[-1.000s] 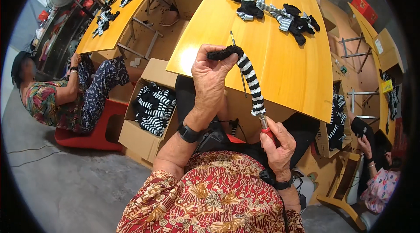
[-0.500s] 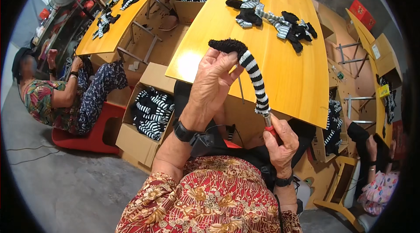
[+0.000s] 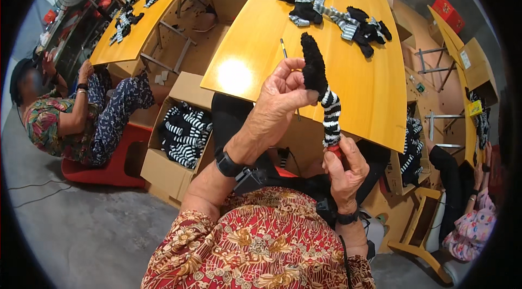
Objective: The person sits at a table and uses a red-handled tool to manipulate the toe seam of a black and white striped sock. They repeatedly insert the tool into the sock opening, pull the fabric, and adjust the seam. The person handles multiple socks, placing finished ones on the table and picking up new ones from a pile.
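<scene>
A knitted tube (image 3: 331, 120), striped black and white with a fluffy black end (image 3: 312, 58), stands nearly upright in front of me. My left hand (image 3: 276, 96) pinches it where the black end meets the stripes. A thin dark rod (image 3: 283, 48) passes behind the left fingers; whether they grip it is unclear. Below, my right hand (image 3: 346, 174) is closed around a red-handled tool (image 3: 335, 151) at the tube's lower end. The tool's metal shaft is hidden, apparently inside the tube.
Similar striped pieces (image 3: 356, 25) lie on the yellow table (image 3: 244, 44). Cardboard boxes of striped pieces stand left (image 3: 185, 90) and right (image 3: 397, 172) of me. One person (image 3: 60, 120) sits at the left table; another (image 3: 473, 229) is at the far right.
The black end has swung from pointing left to pointing up. The tube has slid down over the tool's metal shaft, which showed before, and its stripes have bunched up.
</scene>
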Demonstrator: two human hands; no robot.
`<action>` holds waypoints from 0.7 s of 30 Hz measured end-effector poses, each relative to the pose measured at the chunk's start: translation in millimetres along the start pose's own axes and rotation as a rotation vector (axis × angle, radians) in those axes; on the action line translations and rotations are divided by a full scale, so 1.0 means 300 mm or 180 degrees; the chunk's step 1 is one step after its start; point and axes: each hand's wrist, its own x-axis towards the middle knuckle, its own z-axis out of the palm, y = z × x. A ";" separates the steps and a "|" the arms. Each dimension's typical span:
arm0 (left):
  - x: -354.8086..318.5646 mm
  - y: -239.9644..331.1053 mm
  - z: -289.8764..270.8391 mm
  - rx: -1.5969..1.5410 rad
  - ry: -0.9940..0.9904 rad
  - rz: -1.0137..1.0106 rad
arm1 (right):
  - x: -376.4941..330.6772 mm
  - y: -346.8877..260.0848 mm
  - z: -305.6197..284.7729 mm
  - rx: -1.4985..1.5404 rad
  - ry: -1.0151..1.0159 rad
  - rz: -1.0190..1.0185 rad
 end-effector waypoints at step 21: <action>0.016 0.153 -0.107 0.1375 -0.0374 0.1070 | -0.070 -0.005 -0.108 0.1065 -0.0644 0.0765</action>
